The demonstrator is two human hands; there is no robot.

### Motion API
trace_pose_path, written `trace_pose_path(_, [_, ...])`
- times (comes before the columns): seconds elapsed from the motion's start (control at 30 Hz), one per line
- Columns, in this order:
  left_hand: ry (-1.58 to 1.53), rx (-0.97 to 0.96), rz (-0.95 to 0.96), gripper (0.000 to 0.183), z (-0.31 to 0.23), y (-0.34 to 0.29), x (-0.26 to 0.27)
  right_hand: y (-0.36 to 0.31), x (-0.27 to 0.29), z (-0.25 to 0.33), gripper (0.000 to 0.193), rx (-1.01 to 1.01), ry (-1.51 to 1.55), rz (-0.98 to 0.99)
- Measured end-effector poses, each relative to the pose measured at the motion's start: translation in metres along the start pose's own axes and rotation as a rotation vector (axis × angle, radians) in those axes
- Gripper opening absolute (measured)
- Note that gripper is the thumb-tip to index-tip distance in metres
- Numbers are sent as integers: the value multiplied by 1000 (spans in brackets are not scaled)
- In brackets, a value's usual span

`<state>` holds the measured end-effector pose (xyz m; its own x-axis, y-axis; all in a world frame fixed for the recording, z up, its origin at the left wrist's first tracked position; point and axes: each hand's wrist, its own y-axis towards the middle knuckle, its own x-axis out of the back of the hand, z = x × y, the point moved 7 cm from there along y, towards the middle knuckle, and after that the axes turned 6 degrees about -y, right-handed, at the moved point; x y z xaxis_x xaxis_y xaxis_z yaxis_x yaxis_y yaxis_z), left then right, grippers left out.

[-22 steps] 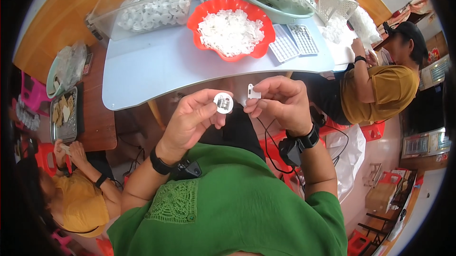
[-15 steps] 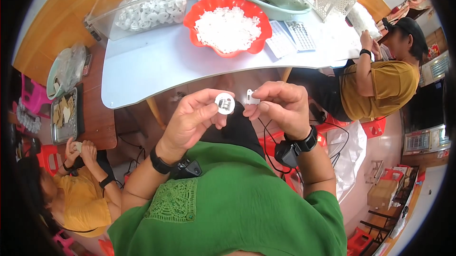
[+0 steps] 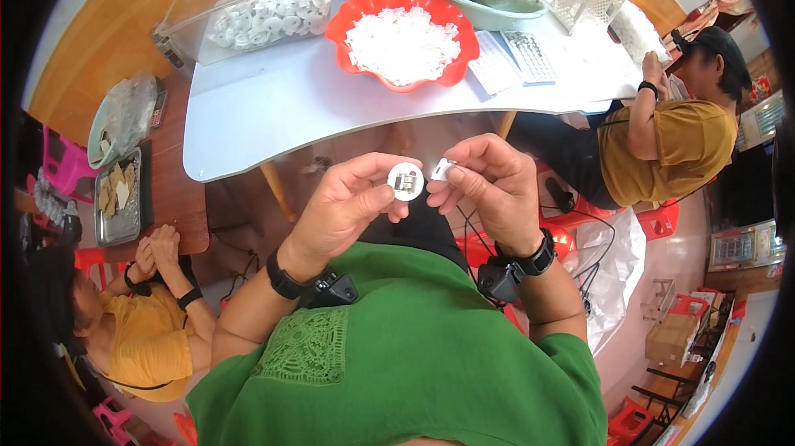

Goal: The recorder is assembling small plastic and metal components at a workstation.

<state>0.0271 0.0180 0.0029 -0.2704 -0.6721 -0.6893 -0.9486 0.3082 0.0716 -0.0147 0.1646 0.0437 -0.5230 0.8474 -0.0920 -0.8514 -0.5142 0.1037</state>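
Note:
Between the thumb and fingers of my left hand (image 3: 356, 193) is a round white plastic disc (image 3: 406, 182), its face turned up. Small metal and dark parts sit in the middle of that disc. My right hand (image 3: 497, 185) pinches a small white plastic piece (image 3: 443, 169) with a slot in it, tilted, just right of the disc. A narrow gap separates the two pieces. Both hands are held over my lap, short of the table's near edge.
On the white table (image 3: 248, 131) stand a red scalloped bowl (image 3: 464, 61) of small white pieces, a clear bin (image 3: 186, 36) of white round parts and a green basin (image 3: 489, 17). Co-workers sit at left (image 3: 149, 330) and right (image 3: 671, 148). A metal tray (image 3: 116, 235) lies at left.
The white piece in my right hand has turned to a tilt and come closer to the disc. My left hand has shifted slightly right with the disc. The left co-worker's hands have come together.

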Motion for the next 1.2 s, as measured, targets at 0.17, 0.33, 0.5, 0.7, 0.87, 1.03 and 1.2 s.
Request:
trace_pose_path(0.17, [32,-25,27,42,0,0,-3,-2,-2,7,12,113,-60,-76])
trace_pose_path(0.33, [45,-52,13,42,0,-1,-1,-1,-10,13,11,244,-111,-78])
trace_pose_path(0.5, [46,-60,29,35,-2,-2,2,1,-10,16,13,315,-286,-121])
trace_pose_path(0.7, [71,-103,28,35,-3,-2,0,-1,-17,13,12,313,-307,-153])
trace_pose_path(0.87, [51,-110,22,37,-1,-1,1,-1,-21,15,13,363,-438,-176])
trace_pose_path(1.03, [50,-94,12,40,1,-3,3,-1,-27,18,15,461,-534,-143])
trace_pose_path(1.2, [38,-88,11,39,3,-3,5,0,-27,14,15,424,-535,-124])
